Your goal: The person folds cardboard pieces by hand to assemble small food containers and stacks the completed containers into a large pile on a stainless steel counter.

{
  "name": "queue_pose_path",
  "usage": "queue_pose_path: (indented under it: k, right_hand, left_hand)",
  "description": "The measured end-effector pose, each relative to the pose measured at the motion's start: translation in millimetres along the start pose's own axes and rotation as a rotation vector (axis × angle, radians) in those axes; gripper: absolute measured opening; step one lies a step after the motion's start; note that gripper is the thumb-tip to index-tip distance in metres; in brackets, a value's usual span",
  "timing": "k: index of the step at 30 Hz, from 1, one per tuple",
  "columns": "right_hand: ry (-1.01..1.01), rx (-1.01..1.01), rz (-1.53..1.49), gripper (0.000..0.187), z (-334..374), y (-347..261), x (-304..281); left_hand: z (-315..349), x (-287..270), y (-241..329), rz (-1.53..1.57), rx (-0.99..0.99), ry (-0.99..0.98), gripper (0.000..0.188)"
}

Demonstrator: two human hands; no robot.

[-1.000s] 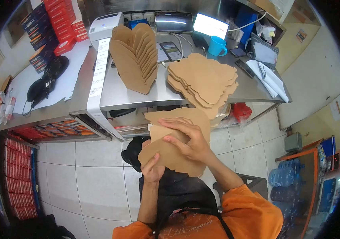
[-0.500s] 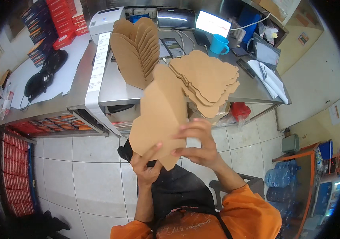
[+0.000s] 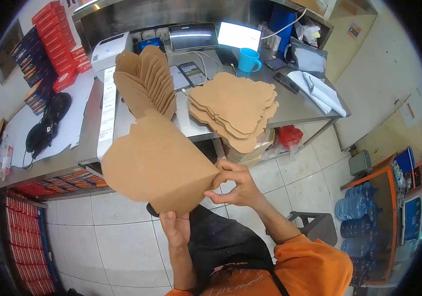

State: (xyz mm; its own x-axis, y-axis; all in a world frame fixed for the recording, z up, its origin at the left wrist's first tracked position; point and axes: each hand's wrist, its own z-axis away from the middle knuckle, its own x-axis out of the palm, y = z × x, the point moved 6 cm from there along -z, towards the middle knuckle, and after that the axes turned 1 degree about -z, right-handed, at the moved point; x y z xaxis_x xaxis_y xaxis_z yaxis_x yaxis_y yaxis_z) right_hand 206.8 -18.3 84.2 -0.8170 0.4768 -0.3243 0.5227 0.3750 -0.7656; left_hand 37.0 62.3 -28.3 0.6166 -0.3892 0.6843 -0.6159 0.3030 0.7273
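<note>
A brown cardboard piece, folded along a crease and with a scalloped left edge, is held up in front of me. My left hand grips its bottom edge, thumb in front and the other fingers hidden behind. At its right corner my right hand pinches the edge between thumb and fingers. Behind it, a nested row of folded cardboard pieces stands on the metal table. Flat cardboard cutouts lie stacked to the right, overhanging the table's front edge.
Phones, a tablet, a blue mug and a grey pouch are on the table. A white label printer trails a paper strip at the left. Red boxes are piled farther left. A stool stands right of me.
The cardboard piece has moved left and turned, and its folded side now faces differently. My right hand has shifted to its right corner. The whole view has swung somewhat.
</note>
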Motion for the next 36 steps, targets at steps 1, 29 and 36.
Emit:
queue_pose_path:
  k: [1,29,36]
  right_hand:
    - [0.012,0.016,0.022,0.021,0.7,2.9,-0.2]
    - [-0.23,0.221,-0.194,0.059,-3.5,31.0,-1.3]
    - [-0.215,0.088,-0.018,0.016,-10.3,17.7,-1.5]
  left_hand:
    - [-1.6,1.6,0.4,-0.009,-0.021,-0.056,0.078]
    - [-3.2,30.5,10.0,-0.082,-0.185,-0.103,0.056]
    - [-13.6,27.7,10.5,-0.224,-0.139,-0.065,0.041]
